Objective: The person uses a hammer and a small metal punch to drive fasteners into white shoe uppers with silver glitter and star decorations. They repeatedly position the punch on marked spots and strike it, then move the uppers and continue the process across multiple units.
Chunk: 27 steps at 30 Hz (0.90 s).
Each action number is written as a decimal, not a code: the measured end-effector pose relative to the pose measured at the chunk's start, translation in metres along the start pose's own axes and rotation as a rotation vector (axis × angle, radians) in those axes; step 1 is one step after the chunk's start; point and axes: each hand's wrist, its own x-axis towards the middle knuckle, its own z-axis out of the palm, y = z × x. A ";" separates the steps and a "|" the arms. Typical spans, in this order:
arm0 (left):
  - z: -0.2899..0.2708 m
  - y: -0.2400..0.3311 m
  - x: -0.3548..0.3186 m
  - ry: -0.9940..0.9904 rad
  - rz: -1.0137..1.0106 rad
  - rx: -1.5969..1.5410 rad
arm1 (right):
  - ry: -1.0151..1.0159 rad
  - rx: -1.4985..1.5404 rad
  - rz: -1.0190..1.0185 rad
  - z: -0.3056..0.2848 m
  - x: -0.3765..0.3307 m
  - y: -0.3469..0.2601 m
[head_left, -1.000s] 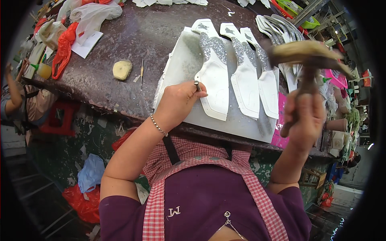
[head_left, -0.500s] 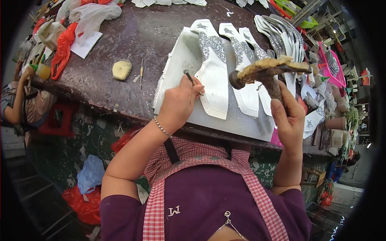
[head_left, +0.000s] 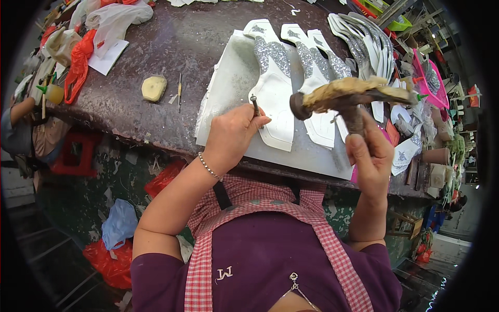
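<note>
My left hand [head_left: 232, 134] grips a thin metal punch [head_left: 254, 105], held nearly upright over the left edge of a white shoe-upper piece with silver glitter [head_left: 274, 109]. Whether the punch's tip touches the piece is hidden by my fingers. Raised at the right, my right hand [head_left: 371, 156] is wrapped round the handle of a hammer [head_left: 343, 99]. Yellowish padding is bound over the hammer's head. Beside the first piece lie further white and glitter pieces [head_left: 318, 127], partly behind the hammer. All rest on a pale board [head_left: 228, 78].
A yellowish block [head_left: 154, 89] and a slim pointed tool [head_left: 180, 92] lie on the dark table [head_left: 192, 31] left of the board. Several stacked glitter pieces [head_left: 358, 44] and a pink basket [head_left: 436, 78] are at right. Another person's arm [head_left: 22, 110] is at far left.
My left hand has shifted slightly down and right, and the punch stands more upright. The hammer has moved a little left and lower, still raised. The view has shifted slightly.
</note>
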 end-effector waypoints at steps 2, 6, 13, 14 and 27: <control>0.000 0.005 -0.001 0.002 0.070 0.035 | 0.122 0.132 -0.039 0.000 0.003 -0.018; 0.008 0.004 -0.002 -0.003 0.185 0.037 | 0.000 0.553 -0.427 -0.007 0.009 -0.033; 0.005 0.003 -0.002 -0.013 0.144 0.017 | -0.100 -0.413 -0.172 0.001 0.012 -0.031; 0.007 0.001 -0.003 0.020 0.048 -0.084 | -0.058 -0.320 -0.128 -0.002 0.010 -0.028; 0.004 0.006 -0.014 -0.058 0.011 -0.030 | 0.020 -0.087 0.029 -0.009 -0.016 0.009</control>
